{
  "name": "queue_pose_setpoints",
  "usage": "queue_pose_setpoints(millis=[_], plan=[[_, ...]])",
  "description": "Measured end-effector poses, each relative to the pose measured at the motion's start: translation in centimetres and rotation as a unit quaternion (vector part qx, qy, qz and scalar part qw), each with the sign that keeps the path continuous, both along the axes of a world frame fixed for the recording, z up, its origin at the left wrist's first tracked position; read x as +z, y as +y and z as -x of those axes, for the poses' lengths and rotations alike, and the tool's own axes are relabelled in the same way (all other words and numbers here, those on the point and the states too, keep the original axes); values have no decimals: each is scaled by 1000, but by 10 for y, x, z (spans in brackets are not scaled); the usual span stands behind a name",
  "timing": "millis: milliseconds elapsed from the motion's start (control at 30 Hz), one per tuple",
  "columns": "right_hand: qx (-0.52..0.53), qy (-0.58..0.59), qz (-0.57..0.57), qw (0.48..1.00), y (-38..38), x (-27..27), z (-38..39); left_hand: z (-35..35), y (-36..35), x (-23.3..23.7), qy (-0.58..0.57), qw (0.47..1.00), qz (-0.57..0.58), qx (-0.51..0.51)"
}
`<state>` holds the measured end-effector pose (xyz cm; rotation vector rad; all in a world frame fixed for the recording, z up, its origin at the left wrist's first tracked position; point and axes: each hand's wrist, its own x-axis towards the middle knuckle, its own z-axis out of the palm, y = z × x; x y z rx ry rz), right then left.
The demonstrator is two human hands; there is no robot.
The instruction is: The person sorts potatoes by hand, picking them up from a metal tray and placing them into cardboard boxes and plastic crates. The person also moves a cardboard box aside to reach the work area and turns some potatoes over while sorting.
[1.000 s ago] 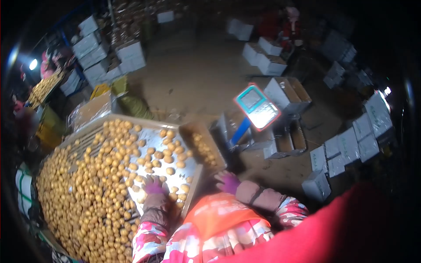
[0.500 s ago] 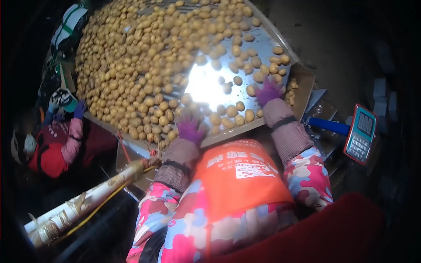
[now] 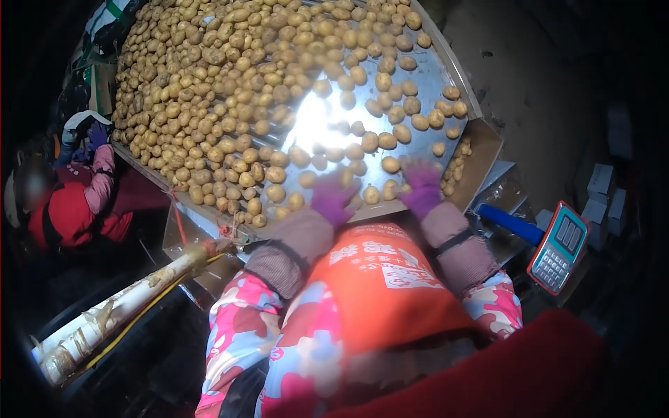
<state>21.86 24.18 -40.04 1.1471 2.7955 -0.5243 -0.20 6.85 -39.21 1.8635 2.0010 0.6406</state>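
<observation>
Many potatoes (image 3: 202, 104) are spread over a sloping metal table (image 3: 421, 66), dense on the left and loose on the right. My left hand (image 3: 335, 197), in a purple glove, is at the table's near edge with its fingers spread among loose potatoes. My right hand (image 3: 422, 187), also gloved in purple, rests at the same edge farther right, fingers apart and pointing forward, with potatoes beside it. Neither hand is closed round a potato. A bright glare lies on the metal beyond my hands.
A co-worker in red (image 3: 80, 209) stands at the far left. A wrapped white pole (image 3: 118, 306) slants at lower left. A scale display (image 3: 559, 249) on a blue arm is at right. More potatoes (image 3: 456, 167) lie in a cardboard-lined channel (image 3: 484, 143) right of the table.
My left hand has moved right and my right hand has come back toward the near edge, so they are closer together. Several loose potatoes have shifted. The camera view has shifted slightly.
</observation>
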Motion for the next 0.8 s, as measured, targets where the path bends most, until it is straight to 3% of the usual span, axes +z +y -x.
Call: queue_pose_setpoints(millis=[100, 167, 233, 333, 367, 400, 433, 467, 533, 567, 667, 700, 733, 800], plan=[[-49, 4, -164, 985, 74, -30, -52, -17, 34, -23, -29, 991, -88, -96], [-86, 53, -148, 984, 131, -24, -39, -19, 42, -15, -26, 985, -139, -95], [-122, 84, -86, 985, 180, -17, -9, -5, 41, 14, -34, 999, -27, -22], [-134, -83, -60, 986, 191, -15, 74, 36, 35, 69, -53, 943, 164, 286], [-100, -103, -74, 987, 165, -14, 105, 52, 5, 36, 89, 945, 94, 300], [-67, -122, -88, 986, 130, -10, 134, 56, -15, 27, 137, 926, 77, 342], [11, -142, -22, 989, 106, 4, 154, 60, -36, 18, 181, 903, 60, 385], [66, -58, -8, 996, 73, 8, 154, 57, -42, 31, 127, 873, 93, 462], [183, 90, 18, 979, 18, 21, 156, 55, -79, 7, 147, 874, 139, 442], [228, 4, 129, 965, 14, 34, 165, 52, -91, -2, 155, 875, 163, 428], [256, 221, 405, 849, 70, -4, 184, 51, -83, 11, 131, 871, 180, 438], [186, 176, 268, 929, 103, 22, 203, 49, -88, -2, 140, 859, 177, 460], [167, 324, 144, 920, 147, 31, 219, 50, -87, -1, 141, 863, 167, 456], [65, 171, -34, 983, 256, 46, 243, 53, -82, 8, 143, 872, 148, 445]])
